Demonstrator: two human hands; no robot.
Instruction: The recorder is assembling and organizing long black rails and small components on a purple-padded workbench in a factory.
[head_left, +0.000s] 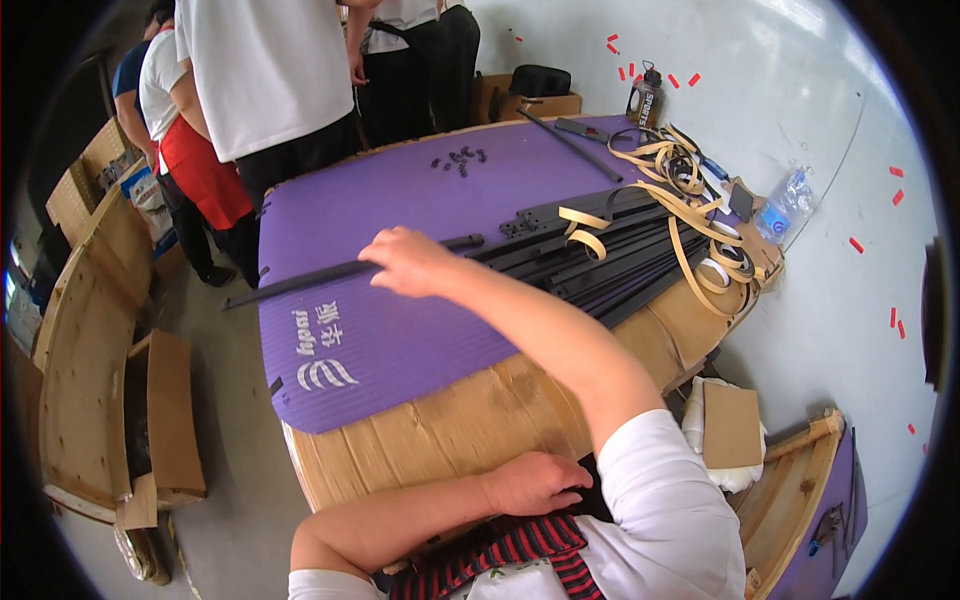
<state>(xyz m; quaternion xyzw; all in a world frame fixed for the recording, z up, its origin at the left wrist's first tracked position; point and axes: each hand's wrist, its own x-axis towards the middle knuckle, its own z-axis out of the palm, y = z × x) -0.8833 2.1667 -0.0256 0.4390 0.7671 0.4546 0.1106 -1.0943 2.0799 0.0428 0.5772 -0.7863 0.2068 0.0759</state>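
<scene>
A long, thin black bar [300, 284] lies across the left part of a purple mat [430, 335], its left end sticking out past the mat's edge. My right hand [408, 262] reaches over the mat, fingers closed around this bar nearer its right end. Close to my body, by the table's front edge, rests my left hand [538, 483] with its fingers curled in; whatever may be inside is hidden. Right of the held bar, a pile of similar black bars [625, 250] fans out, with curled tan strips [587, 243] on and beside it.
Several small black pieces [462, 160] lie at the mat's back. A dark sports bottle [647, 97] and a clear plastic bottle [785, 207] stand at the right. People in white shirts [265, 75] are beyond the table. A wooden crate [85, 370] sits at left.
</scene>
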